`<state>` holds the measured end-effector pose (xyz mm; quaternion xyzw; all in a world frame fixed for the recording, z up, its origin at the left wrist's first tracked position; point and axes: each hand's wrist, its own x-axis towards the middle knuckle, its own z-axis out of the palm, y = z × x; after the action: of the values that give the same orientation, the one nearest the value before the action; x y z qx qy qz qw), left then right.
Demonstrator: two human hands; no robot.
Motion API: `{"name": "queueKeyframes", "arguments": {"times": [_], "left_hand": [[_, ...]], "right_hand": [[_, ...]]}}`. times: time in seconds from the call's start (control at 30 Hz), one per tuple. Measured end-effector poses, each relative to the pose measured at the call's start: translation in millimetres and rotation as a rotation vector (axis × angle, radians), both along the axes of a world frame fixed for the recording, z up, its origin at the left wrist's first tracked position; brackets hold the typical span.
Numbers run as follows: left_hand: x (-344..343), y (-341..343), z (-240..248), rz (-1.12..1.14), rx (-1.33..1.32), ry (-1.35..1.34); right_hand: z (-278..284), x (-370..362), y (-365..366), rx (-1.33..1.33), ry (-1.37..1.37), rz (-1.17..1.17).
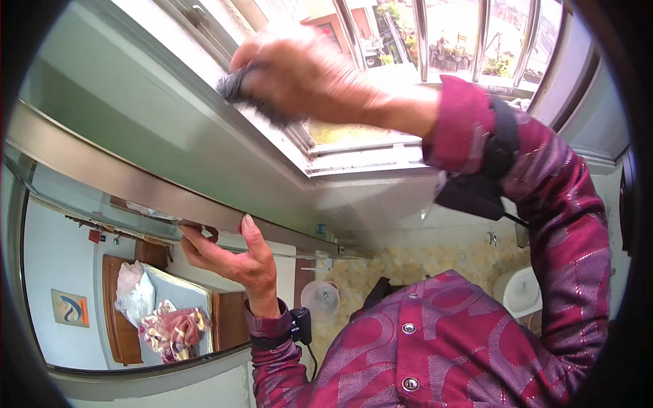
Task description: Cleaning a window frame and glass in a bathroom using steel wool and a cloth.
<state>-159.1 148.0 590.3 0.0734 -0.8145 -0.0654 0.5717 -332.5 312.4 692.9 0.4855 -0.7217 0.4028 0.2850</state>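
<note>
At the top, my right hand [299,71], smeared by motion, is closed around a dark grey cloth [255,95] with a fuzzy-looking edge. The cloth is against or just in front of the pale window frame [204,51]; contact is hard to tell. Lower left, my left hand [238,262] rests at a long metal rail [136,173], thumb on its edge and fingers spread apart. Part of those fingers is hidden behind the rail's lower side. Between the rail and the window runs a greenish wall surface [115,115].
Metal bars [418,41] cross the window opening. Below the rail, a large pane [75,251] shows a room with a bundle of patterned cloth [173,330]. A round pale bucket [320,299] stands on the floor, and a white toilet [522,291] is at right.
</note>
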Motion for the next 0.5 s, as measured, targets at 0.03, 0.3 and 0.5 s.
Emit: {"name": "queueKeyframes", "arguments": {"times": [0.03,0.3,0.5], "left_hand": [[-3.5,0.2,-0.7,-0.016,-0.014,0.017],[-3.9,-5.3,-5.9,0.031,-0.038,-0.023],[-5.1,4.5,-1.5,0.064,0.002,-0.039]], "right_hand": [[-20.1,8.4,-11.3,-0.232,0.172,-0.007],[-108.1,-31.8,29.8,0.529,-0.204,0.067],[-88.1,-26.8,7.3,0.067,0.000,0.363]]}}
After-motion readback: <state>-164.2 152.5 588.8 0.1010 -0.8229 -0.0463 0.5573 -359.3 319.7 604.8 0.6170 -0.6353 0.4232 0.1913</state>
